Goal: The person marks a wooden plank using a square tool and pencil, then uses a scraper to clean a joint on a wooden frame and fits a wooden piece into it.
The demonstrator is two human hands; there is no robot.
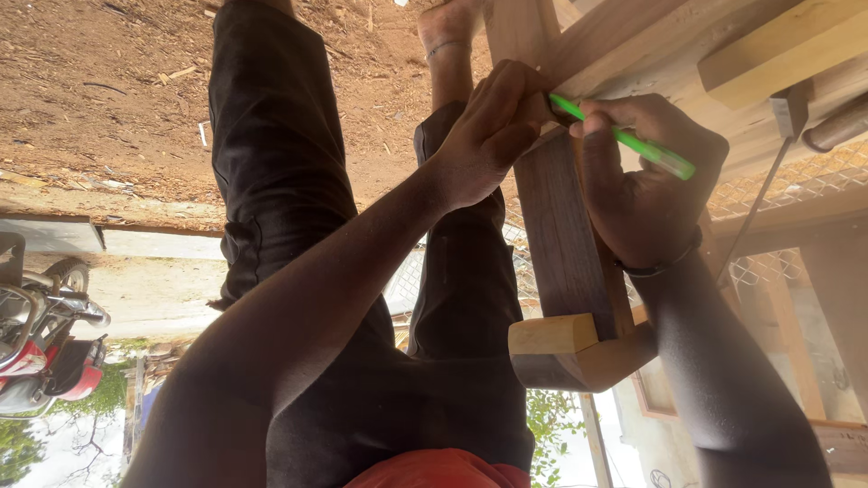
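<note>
My right hand (pixel 646 185) is closed around a bright green pen (pixel 633 140), whose tip meets the joint where a dark wooden post (pixel 561 235) joins a pale wooden frame (pixel 633 45). A dark band sits on that wrist. My left hand (pixel 493 126) grips the edge of the same post just beside the pen tip, fingers curled against the wood. The view is inverted: my black-trousered legs (pixel 280 181) run up the picture to a bare foot (pixel 448 27) on the dirt ground.
A pale rounded wooden block (pixel 565 352) caps the post's lower end. A yellowish timber (pixel 787 45) and a metal tool with a thin rod (pixel 782 126) lie at upper right. Wire mesh (pixel 796 181) is behind. A red motorbike (pixel 45 343) stands at left.
</note>
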